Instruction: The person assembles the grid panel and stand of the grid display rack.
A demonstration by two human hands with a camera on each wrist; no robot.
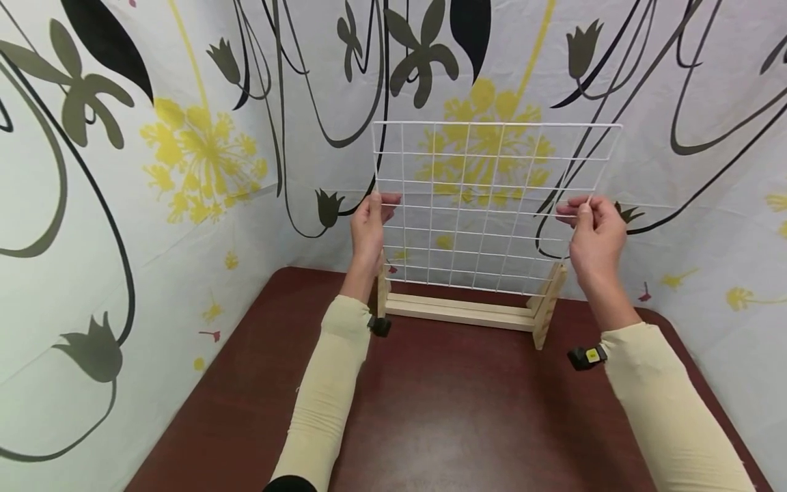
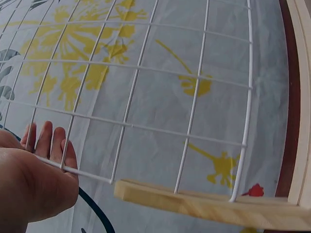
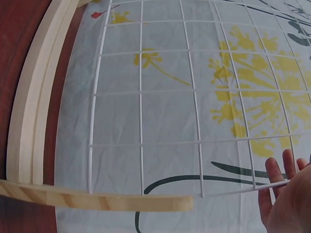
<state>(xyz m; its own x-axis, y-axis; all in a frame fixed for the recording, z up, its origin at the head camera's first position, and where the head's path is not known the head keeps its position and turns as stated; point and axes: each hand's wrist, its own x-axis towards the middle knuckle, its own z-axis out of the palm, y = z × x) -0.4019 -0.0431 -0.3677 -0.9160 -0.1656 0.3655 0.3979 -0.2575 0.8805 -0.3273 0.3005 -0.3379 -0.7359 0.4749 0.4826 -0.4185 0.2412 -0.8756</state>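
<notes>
A white wire grid panel (image 1: 467,205) stands upright, tilted slightly, with its lower part between the two side pieces of a pale wooden stand (image 1: 458,312). My left hand (image 1: 369,229) grips the panel's left edge wire, thumb in front and fingers behind the mesh. On the opposite edge, my right hand (image 1: 595,236) pinches the outer wire the same way. In the left wrist view, the grid's lower corner squares sit alongside a wooden side piece (image 2: 209,206). The right wrist view has the other wooden side piece (image 3: 112,200) beside the grid's lower edge.
The stand rests near the back of a dark red-brown table (image 1: 455,410). Close behind and to the left hangs a white cloth (image 1: 203,273) with flower prints. Each cream sleeve (image 1: 326,383) has a small black device (image 1: 380,326) at the wrist.
</notes>
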